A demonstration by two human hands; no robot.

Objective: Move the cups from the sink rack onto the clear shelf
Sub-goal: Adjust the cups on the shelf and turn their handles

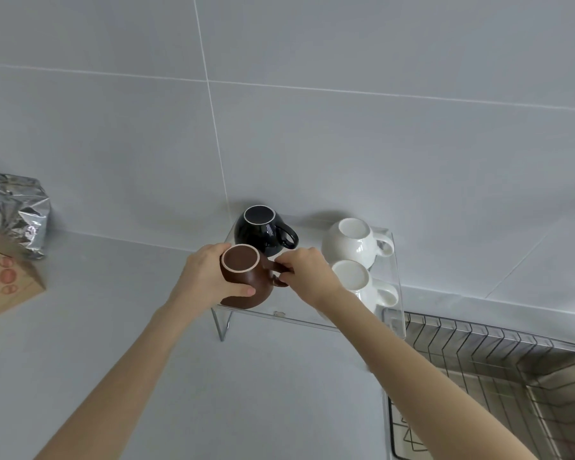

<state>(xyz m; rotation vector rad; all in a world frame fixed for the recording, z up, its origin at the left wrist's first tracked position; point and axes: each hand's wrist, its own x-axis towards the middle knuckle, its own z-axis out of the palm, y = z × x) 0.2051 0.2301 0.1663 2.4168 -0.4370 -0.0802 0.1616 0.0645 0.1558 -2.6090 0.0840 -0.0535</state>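
A brown cup (243, 277) stands upside down at the front left of the clear shelf (279, 314). My left hand (206, 275) wraps its left side, thumb across the front. My right hand (307, 272) pinches its handle from the right. Behind it a black cup (261, 232) sits upside down, handle pointing right. Two white cups rest upside down on the shelf's right half, one at the back (352, 244) and one in front (362, 283), partly hidden by my right wrist. The wire sink rack (498, 370) at the lower right shows no cups.
A crumpled silver foil bag (19, 210) and a brown cardboard box (4, 283) stand at the left on the grey counter (120, 310). The tiled wall (312, 127) rises right behind the shelf. The sink's steel rim (387, 410) borders the rack.
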